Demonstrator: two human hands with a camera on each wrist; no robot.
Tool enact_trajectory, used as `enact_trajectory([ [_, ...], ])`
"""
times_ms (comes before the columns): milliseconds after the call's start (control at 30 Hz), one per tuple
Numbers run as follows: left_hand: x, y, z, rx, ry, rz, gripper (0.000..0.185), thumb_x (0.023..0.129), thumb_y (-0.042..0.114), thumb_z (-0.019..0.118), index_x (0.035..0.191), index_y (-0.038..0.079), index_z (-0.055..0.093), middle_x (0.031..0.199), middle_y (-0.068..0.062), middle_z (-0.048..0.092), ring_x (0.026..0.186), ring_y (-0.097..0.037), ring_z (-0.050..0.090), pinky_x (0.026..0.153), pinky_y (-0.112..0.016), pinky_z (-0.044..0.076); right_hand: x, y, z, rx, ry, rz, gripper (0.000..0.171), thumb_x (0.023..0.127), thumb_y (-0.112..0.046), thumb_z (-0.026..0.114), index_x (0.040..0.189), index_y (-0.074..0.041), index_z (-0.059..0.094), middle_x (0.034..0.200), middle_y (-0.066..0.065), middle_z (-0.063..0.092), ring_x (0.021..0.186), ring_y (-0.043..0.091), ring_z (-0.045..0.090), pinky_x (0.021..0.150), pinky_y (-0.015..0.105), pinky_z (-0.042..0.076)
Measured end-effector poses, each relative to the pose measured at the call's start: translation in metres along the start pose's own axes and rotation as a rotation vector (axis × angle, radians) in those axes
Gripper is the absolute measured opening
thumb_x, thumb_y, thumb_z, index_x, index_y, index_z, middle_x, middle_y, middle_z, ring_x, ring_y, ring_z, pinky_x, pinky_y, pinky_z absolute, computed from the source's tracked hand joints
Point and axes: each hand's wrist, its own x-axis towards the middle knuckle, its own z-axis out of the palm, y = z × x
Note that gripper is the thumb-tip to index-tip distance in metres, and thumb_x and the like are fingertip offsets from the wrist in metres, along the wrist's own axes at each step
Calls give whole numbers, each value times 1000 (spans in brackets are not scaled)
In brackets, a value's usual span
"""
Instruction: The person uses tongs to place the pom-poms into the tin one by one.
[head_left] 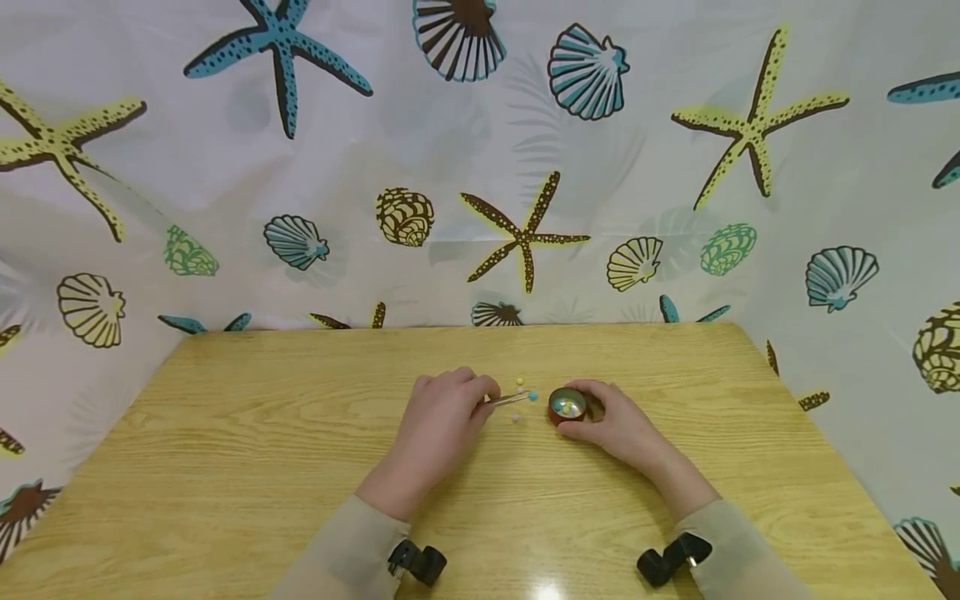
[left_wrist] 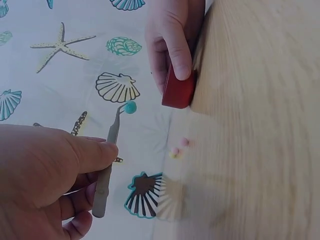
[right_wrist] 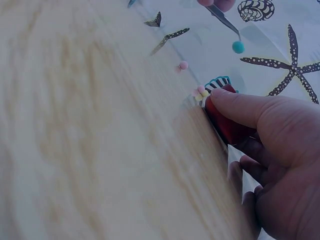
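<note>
My left hand [head_left: 444, 421] pinches a pair of bent-tip tweezers [left_wrist: 108, 165] between thumb and fingers. Caught in the tweezers' tips is a small teal ball [left_wrist: 130, 107], held above the table just left of the cup. My right hand [head_left: 617, 421] grips a small round red cup [head_left: 567, 406] by its side, thumb at the front. Inside the cup's shiny bowl lie several small blue and yellow balls [head_left: 567, 408]. Loose on the wood between the hands are a yellow ball [head_left: 520, 382] and pink balls [right_wrist: 183, 65].
The light wooden table [head_left: 247, 433] stretches out on both sides of the hands. A white cloth [head_left: 345, 150] printed with shells and starfish hangs behind it and along both sides. Black wrist devices [head_left: 416, 562] sit on both sleeves.
</note>
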Motion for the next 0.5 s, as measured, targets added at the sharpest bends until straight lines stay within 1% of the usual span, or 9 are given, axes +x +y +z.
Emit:
enact_trajectory([
  [100, 6, 7, 1, -4, -2, -5, 11, 101, 18, 85, 110, 22, 82, 97, 5, 73, 87, -18, 69, 86, -48, 48, 1, 1, 0, 4, 1, 8, 64, 97, -35, 89, 152, -14, 64, 152, 16, 60, 148, 41, 49, 123, 64, 33],
  [300, 15, 20, 7, -11, -11, -6, 10, 101, 18, 84, 111, 22, 82, 97, 4, 72, 89, -20, 70, 89, -50, 49, 3, 3, 1, 18, 4, 6, 62, 96, -32, 90, 150, -14, 65, 150, 14, 62, 147, 37, 51, 124, 60, 33],
  [500, 20, 31, 14, 24, -27, -28, 8, 104, 22, 82, 112, 22, 82, 100, 4, 73, 93, -20, 71, 90, -49, 49, 2, 1, 1, 4, 3, 17, 66, 97, -35, 90, 153, -13, 63, 154, 17, 58, 147, 38, 50, 124, 61, 34],
])
